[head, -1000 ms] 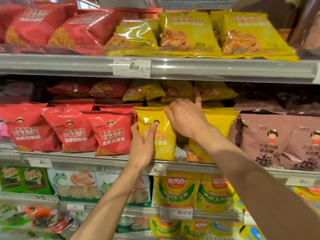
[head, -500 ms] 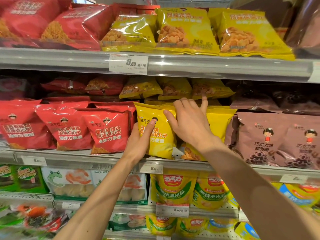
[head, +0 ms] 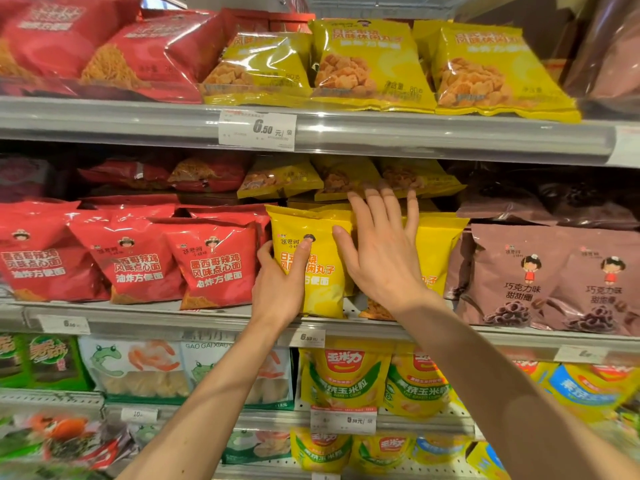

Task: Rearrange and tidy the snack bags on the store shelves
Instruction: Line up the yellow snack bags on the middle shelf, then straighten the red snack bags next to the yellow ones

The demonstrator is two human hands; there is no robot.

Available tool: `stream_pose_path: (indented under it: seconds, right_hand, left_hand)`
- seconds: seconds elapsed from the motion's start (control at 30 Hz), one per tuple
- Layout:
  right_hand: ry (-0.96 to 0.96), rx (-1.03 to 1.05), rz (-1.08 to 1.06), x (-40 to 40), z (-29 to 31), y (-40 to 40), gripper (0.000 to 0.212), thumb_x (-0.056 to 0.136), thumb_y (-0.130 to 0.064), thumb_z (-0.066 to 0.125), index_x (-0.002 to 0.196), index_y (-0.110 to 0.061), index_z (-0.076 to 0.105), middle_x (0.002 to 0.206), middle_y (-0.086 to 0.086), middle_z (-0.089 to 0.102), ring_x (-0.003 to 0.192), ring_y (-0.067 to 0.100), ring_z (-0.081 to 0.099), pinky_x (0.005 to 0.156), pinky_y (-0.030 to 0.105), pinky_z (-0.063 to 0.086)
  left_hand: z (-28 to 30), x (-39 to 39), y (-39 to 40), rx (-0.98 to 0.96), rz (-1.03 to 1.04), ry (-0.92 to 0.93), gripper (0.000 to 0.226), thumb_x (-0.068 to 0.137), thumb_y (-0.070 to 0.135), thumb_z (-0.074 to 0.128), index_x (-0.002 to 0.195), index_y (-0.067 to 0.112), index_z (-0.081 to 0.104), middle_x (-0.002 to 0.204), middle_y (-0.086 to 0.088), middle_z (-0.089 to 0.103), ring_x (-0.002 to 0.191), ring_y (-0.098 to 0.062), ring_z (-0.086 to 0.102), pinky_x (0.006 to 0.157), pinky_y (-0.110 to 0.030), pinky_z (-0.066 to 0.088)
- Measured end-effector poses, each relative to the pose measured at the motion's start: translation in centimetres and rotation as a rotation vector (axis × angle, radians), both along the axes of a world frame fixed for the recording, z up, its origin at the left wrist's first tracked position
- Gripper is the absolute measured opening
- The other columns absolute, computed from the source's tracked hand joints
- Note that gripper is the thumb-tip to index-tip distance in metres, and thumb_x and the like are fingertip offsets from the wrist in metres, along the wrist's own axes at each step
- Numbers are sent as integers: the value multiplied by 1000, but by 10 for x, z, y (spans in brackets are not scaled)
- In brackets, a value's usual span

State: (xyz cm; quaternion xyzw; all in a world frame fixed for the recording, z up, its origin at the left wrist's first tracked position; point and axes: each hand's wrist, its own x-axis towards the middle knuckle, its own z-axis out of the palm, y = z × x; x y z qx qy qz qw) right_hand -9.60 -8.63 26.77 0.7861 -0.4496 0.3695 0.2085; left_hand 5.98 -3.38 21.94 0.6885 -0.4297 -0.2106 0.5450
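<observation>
On the middle shelf (head: 207, 318), near the front edge, a bright yellow plastic snack bag with red lettering (head: 311, 261) stands upright between a row of red crinkly snack bags (head: 211, 265) on its left and a second yellow bag (head: 436, 251) on its right. The left hand (head: 280, 282) grips the first yellow bag at its lower left side, thumb across the front over the print, the other fingers curled behind and hidden. The right hand (head: 384, 251) is spread wide and flat, holding nothing; its palm covers most of the second yellow bag and the gap between the two, so the bag's lettering is mostly hidden and whether the palm presses on it cannot be told. The fingertips are blurred against dim yellow packs lying flat further back.

Right of the yellow bags stand brown snack bags with a cartoon girl (head: 533, 278), the outermost cut by the frame edge. Above, the top shelf (head: 450, 136) carries glossy yellow bags (head: 367, 64) and a white price tag (head: 258, 130) reading 6.50. Tags on the middle shelf's edge are too smeared to read fully.
</observation>
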Motion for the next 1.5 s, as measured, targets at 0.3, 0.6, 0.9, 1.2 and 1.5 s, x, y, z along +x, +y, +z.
stream_pose_path:
  seconds: [0.3, 0.6, 0.9, 1.2, 1.5]
  right_hand:
    - [-264, 27, -193, -46, -70, 23, 75, 99, -58, 53, 159, -15, 39, 171, 21, 14, 160, 39, 8, 121, 71, 13]
    - [-280, 137, -100, -42, -84, 7, 79, 96, -46, 57, 163, -15, 27, 173, 18, 7, 160, 36, 4, 122, 60, 30]
    - [-205, 192, -185, -42, -84, 11, 86, 98, -68, 42, 166, -23, 13, 174, 13, -3, 160, 38, -7, 122, 72, 6]
    - [-341, 263, -43, -56, -75, 35, 89, 98, -68, 43, 166, -22, 9, 175, 6, -6, 161, 26, -11, 128, 58, 1]
    - [-499, 459, 106, -73, -97, 86, 73, 99, -60, 53, 158, -21, 36, 169, 7, 26, 157, 25, 23, 124, 48, 28]
  left_hand:
    - [-23, -19, 7, -219, 64, -349, 98, 90, 69, 56, 161, 41, -6, 172, -2, 1, 159, -17, 5, 126, -44, 19]
    - [-17, -27, -5, -138, 94, -319, 91, 93, 68, 53, 160, 45, -5, 170, -12, 8, 157, -29, 13, 124, -48, 22]
    - [-22, -24, 10, -117, 227, -511, 90, 93, 70, 53, 164, 35, 8, 166, -16, 14, 152, -33, 17, 120, -51, 24]
    - [-27, -23, 33, -236, 92, -485, 78, 98, 50, 61, 162, 28, 23, 170, -8, 6, 158, -24, 6, 124, -46, 16]
    - [-40, -29, 74, -165, 19, -351, 69, 96, 52, 57, 157, 29, 34, 164, 7, 22, 152, -10, 23, 122, -46, 32]
